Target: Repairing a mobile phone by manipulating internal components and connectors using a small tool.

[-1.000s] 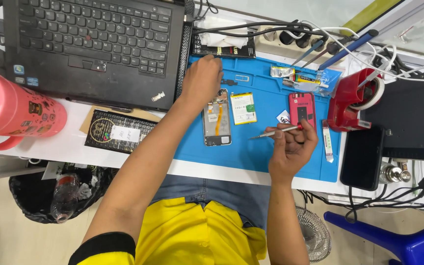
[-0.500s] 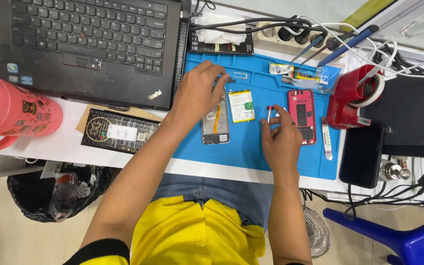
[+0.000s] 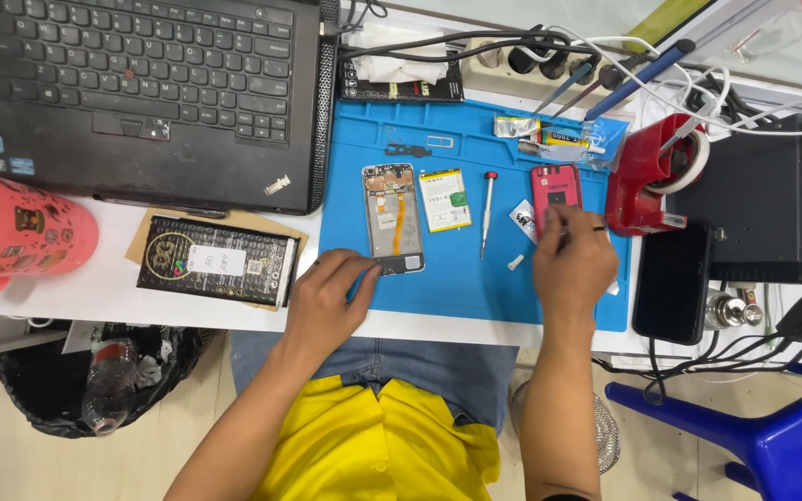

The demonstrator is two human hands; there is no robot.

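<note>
An opened phone (image 3: 393,215) with an orange flex strip lies face down on the blue work mat (image 3: 457,278). My left hand (image 3: 327,299) rests on the mat's near edge, its curled fingertips touching the phone's lower left corner. A yellow-white battery (image 3: 445,199) and a red-capped screwdriver (image 3: 486,213) lie loose just right of the phone. My right hand (image 3: 573,264) is further right, fingertips pinched together at the lower edge of a red phone cover (image 3: 556,188), beside a small white packet (image 3: 523,219). Whether it holds anything is hidden.
A black laptop (image 3: 141,83) sits at the back left, with a pink bottle (image 3: 11,237) and a black box (image 3: 217,262) near it. A red tape dispenser (image 3: 647,176), a dark phone (image 3: 672,283), cables and tools crowd the right. A bin bag (image 3: 95,380) is below.
My left hand slid off the opened phone toward me, down to its lower corner. My right hand laid the screwdriver on the mat and moved right to the red cover.
</note>
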